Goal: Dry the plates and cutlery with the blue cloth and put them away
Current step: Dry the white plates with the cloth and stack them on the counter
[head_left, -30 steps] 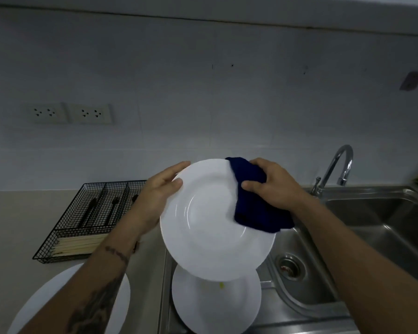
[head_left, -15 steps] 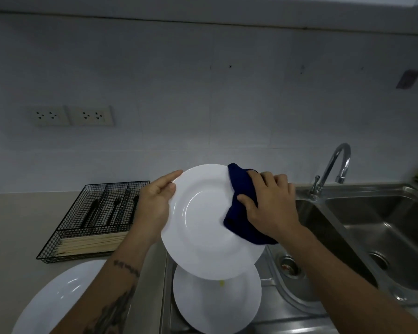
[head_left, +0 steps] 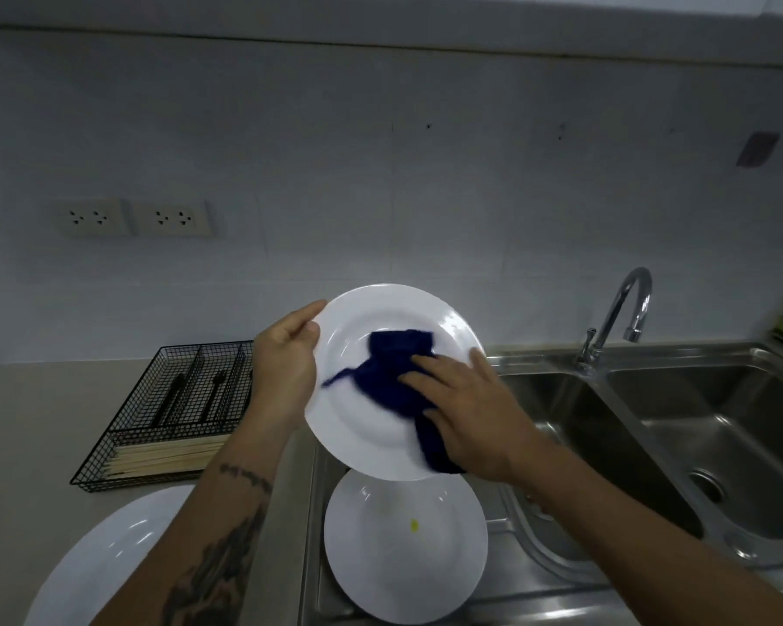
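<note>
Now the blue cloth (head_left: pixel 392 377) lies across the well of the held white plate (head_left: pixel 380 436) at the frame's centre, where half a second ago it was bunched against the plate's right rim. The right hand (head_left: pixel 466 413) has moved inward with it: its fingers lie fairly straight and spread over the cloth, pressing it flat against the plate face, with a tail of cloth hanging below the palm. The left hand (head_left: pixel 285 368) holds the plate's left rim as before, thumb on the front edge and fingers behind, keeping the plate tilted toward the camera above the sink. The cloth is motion-blurred, which suggests a wiping stroke in progress. In all likelihood this plate's face is being dried and its rim is done; putting it away is not yet begun.

Directly below, a second white plate (head_left: pixel 403 558) rests on the steel drainboard and carries a small yellow speck near its middle; it probably waits its turn. At the lower left a third plate (head_left: pixel 109 558) lies on the beige table (head_left: pixel 28 436). Behind it, at the left, stands a black wire cutlery tray (head_left: pixel 123 454) holding dark-handled cutlery (head_left: pixel 195 390) in its rear compartments and pale chopsticks (head_left: pixel 163 458) in the front one.

At the right sits a steel double sink (head_left: pixel 652 426) with a curved chrome tap (head_left: pixel 615 314). The wall is pale tile with two sockets (head_left: pixel 132 217) at the upper left.
</note>
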